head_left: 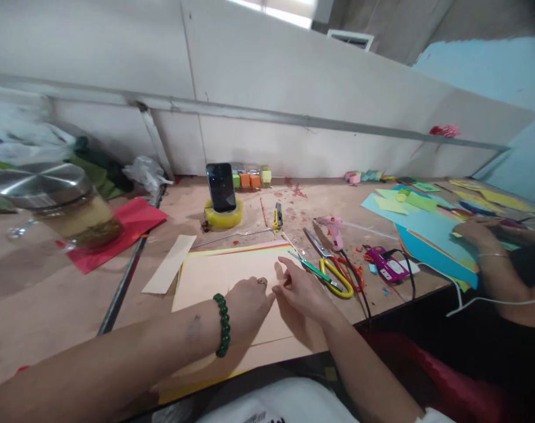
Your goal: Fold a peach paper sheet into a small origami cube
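My left hand [251, 302], with a green bead bracelet [223, 325] at the wrist, is over a stack of pale peach paper [232, 273]. Its fingers are bent and closed, their tips mostly out of sight. Fingertip to fingertip with it, my right hand [301, 288] is closed with thumb and index finger pinched together. Whatever lies between the fingers is too small or hidden to name. Coloured sheet edges show along the far side of the stack. A loose pale strip of paper [169, 264] rests left of it.
Right of the stack lie scissors [337, 276], a slim green tool [311, 267], a pink glue gun [334, 232] and a purple power strip [388, 264]. Behind are a phone [221, 187] on a yellow tape roll [224, 216] and a cutter [278, 216]. A glass jug [56, 205] and a co-worker's hand [472, 232] flank these.
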Demonstrator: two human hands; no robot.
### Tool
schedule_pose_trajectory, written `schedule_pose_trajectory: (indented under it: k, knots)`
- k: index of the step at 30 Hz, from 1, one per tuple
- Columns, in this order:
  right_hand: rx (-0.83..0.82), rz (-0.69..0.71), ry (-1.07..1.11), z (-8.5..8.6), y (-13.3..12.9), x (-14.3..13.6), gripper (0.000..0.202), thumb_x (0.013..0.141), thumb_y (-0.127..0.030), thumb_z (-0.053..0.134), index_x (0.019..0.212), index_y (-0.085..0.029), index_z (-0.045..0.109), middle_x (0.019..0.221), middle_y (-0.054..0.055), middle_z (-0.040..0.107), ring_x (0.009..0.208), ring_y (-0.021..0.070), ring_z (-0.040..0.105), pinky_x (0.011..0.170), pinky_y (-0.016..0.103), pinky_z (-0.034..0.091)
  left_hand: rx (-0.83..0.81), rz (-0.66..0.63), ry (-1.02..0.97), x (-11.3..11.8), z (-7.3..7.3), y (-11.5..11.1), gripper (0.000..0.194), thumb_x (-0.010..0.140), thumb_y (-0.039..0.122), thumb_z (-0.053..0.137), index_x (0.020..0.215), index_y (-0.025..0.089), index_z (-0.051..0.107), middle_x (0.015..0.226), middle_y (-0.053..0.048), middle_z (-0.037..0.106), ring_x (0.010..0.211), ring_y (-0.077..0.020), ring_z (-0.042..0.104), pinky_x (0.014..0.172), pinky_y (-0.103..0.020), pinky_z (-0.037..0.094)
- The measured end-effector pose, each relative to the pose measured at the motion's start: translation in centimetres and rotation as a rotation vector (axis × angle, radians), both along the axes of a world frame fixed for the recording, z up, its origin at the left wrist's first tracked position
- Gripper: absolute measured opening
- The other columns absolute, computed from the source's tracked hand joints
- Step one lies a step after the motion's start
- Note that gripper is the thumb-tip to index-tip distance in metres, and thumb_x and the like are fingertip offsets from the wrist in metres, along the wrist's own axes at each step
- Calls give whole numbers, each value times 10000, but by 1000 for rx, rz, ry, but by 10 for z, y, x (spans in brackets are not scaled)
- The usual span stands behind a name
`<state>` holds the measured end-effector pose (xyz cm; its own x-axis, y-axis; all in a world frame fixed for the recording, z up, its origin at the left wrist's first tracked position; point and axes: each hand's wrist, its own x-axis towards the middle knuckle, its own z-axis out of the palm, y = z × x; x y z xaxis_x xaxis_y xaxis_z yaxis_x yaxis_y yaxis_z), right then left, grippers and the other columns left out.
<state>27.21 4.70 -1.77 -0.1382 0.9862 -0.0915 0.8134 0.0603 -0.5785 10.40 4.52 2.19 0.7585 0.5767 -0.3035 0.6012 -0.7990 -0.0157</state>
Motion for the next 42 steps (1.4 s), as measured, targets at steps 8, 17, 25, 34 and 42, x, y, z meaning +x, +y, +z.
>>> schedule_pose_trajectory:
  k: [8, 17, 25, 34, 42]
  knots:
    - [-13, -15, 32, -6, 1, 2, 639, 789, -256, 628, 1389, -170, 423, 964, 52, 702, 847, 201, 652, 754, 296, 439, 46, 65, 27, -10, -8, -40, 338, 756, 55, 524, 1073, 39, 641, 1031, -223, 652, 915, -307, 621, 741, -400, 523]
    - [11, 9, 42, -10, 2, 4, 641, 793, -284, 640, 1384, -171, 420, 935, 45, 694, 857, 203, 649, 770, 300, 433, 218, 133, -166, -46, -35, -89, 472, 761, 38, 433, 1185, 23, 638, 1215, -229, 648, 1071, -283, 596, 961, -432, 442]
    - [-1, -2, 30, -11, 4, 5, 660, 785, -297, 634, 1392, -170, 409, 959, 52, 682, 882, 209, 631, 761, 293, 419, 487, 247, -258, -64, -64, -118, 436, 823, 18, 413, 1179, 75, 659, 1172, -126, 705, 1097, -237, 619, 1002, -388, 423]
    - [61, 15, 31, -17, 7, 7, 601, 767, -281, 644, 1335, -194, 468, 920, 39, 671, 850, 208, 621, 739, 285, 416, 570, 285, -288, -83, -77, -139, 384, 937, 163, 425, 1270, 194, 613, 1329, -57, 620, 1146, -224, 609, 1000, -374, 410]
    - [115, 90, 91, -28, 15, 16, 527, 772, -203, 616, 1289, -185, 513, 837, 10, 653, 735, 161, 593, 669, 252, 406, 576, 287, -367, -83, -67, -142, 383, 951, 183, 372, 1224, 161, 640, 1267, -76, 662, 1102, -212, 635, 930, -351, 469]
